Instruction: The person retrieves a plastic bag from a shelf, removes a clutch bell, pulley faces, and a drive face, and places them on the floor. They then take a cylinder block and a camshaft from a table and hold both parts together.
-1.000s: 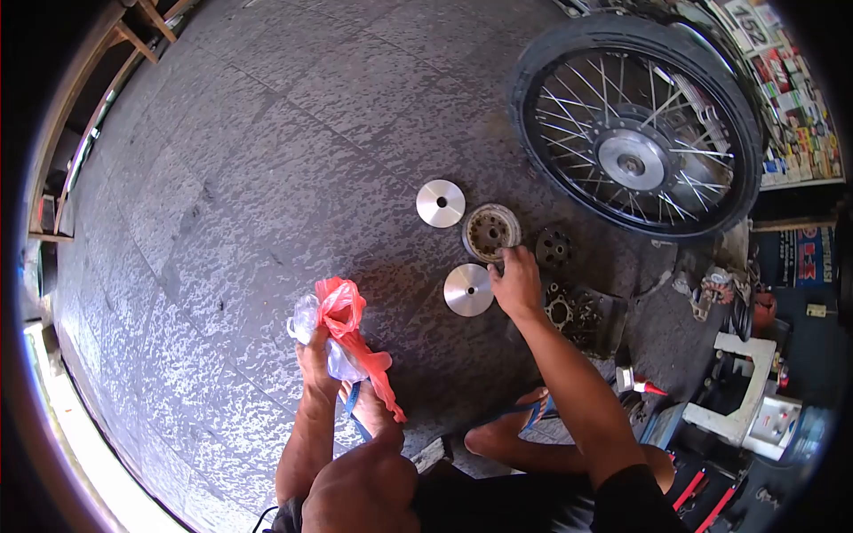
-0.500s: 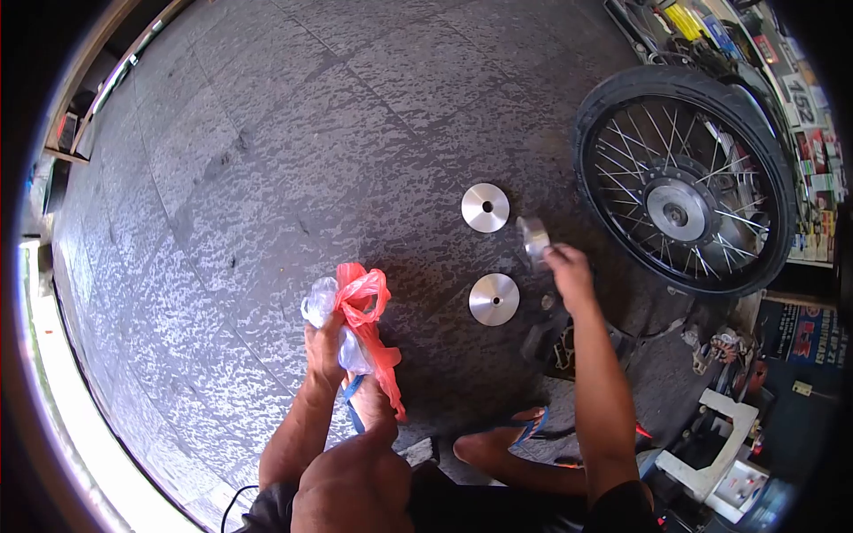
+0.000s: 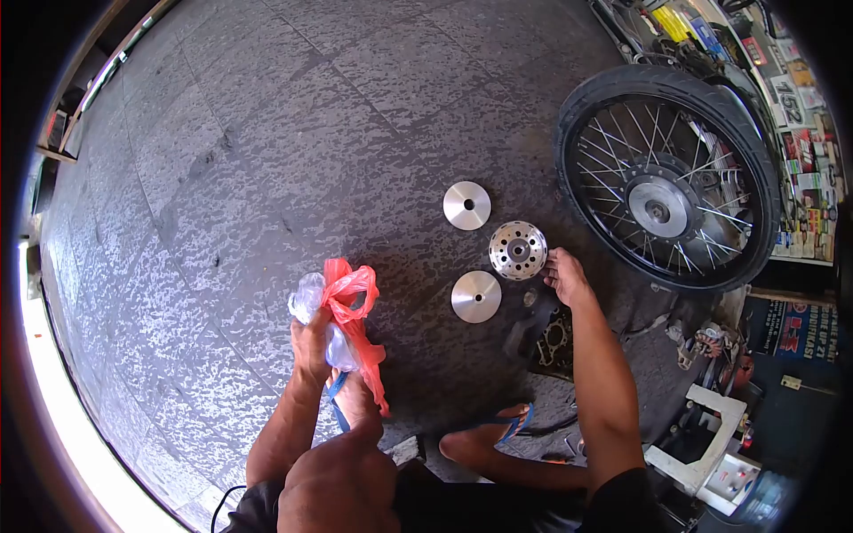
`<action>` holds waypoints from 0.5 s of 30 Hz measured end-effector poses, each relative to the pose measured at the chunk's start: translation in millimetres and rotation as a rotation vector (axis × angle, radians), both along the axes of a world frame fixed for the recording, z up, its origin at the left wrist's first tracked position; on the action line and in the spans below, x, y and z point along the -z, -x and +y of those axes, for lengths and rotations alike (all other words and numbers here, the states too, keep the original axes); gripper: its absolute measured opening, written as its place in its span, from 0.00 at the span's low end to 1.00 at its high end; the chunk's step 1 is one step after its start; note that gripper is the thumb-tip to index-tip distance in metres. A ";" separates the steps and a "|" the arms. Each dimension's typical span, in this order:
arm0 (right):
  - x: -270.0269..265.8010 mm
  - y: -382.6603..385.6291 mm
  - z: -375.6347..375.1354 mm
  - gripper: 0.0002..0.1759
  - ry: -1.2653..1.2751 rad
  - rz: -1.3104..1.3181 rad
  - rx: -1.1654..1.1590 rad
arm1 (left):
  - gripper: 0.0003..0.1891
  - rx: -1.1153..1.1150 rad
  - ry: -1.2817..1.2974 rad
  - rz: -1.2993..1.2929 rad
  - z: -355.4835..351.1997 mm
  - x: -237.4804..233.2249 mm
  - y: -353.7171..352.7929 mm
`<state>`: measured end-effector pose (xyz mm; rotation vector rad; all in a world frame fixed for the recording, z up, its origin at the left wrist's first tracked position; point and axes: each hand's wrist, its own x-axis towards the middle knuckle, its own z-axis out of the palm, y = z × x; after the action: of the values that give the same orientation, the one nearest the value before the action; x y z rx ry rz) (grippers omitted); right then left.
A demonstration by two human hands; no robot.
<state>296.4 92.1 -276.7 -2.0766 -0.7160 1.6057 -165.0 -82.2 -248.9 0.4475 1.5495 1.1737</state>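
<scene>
My left hand [image 3: 311,339] is closed around crumpled plastic bags, one clear [image 3: 308,299] and one red [image 3: 354,293], above my foot. A perforated metal drum [image 3: 518,251] with a ring of holes lies flat on the dark floor. At its right edge is my right hand [image 3: 563,274], fingers apart, the fingertips at or just beside the rim; contact is hard to tell. Two smooth silver discs with centre holes lie nearby, one [image 3: 466,205] up and to the left of the drum, the other [image 3: 477,297] down and to the left.
A spoked wheel with a tyre [image 3: 657,202] lies at the right. Near my right forearm is a dark gasket-like part [image 3: 553,343]. A pale metal frame [image 3: 702,440] stands at the lower right, and packaged goods [image 3: 807,191] line the right edge.
The drum, tilted and blurred in my right hand before, now lies flat between the discs and the wheel. My right hand's fingers have loosened from it. My left hand still holds the bags.
</scene>
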 end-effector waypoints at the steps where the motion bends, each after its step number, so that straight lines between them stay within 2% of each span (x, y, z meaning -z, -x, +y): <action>1: 1.3 0.3 -1.0 0.20 -0.004 -0.009 -0.008 | 0.11 0.002 0.003 0.001 -0.8 1.5 -0.8; 3: -0.9 1.4 -2.4 0.19 -0.023 0.017 -0.012 | 0.11 -0.136 0.077 -0.171 4.2 -3.3 -5.6; 4: -2.5 1.4 -3.1 0.18 -0.044 0.043 -0.018 | 0.11 -0.135 0.078 -0.171 1.5 1.2 -4.1; 6: -1.5 -3.9 -3.8 0.16 -0.053 0.076 -0.007 | 0.11 0.055 -0.086 0.102 -2.7 8.5 -0.7; 7: -0.9 -6.6 -4.6 0.14 -0.064 0.110 0.004 | 0.11 0.058 -0.086 0.101 -3.8 12.3 -0.3; 9: -7.4 -6.5 -6.5 0.12 -0.092 0.184 -0.007 | 0.11 -0.083 0.085 -0.174 1.0 6.7 -2.1; 10: -11.0 -6.9 -7.3 0.11 -0.121 0.259 -0.023 | 0.11 -0.079 0.085 -0.176 1.1 6.4 -3.0; 15: -30.1 16.3 -9.5 0.12 -0.144 0.298 -0.049 | 0.12 -0.093 0.059 -0.206 0.0 3.6 -6.6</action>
<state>280.1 82.5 -246.6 -1.6843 -0.7564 1.7835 -158.3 -82.2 -252.6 0.2097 1.4338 1.2017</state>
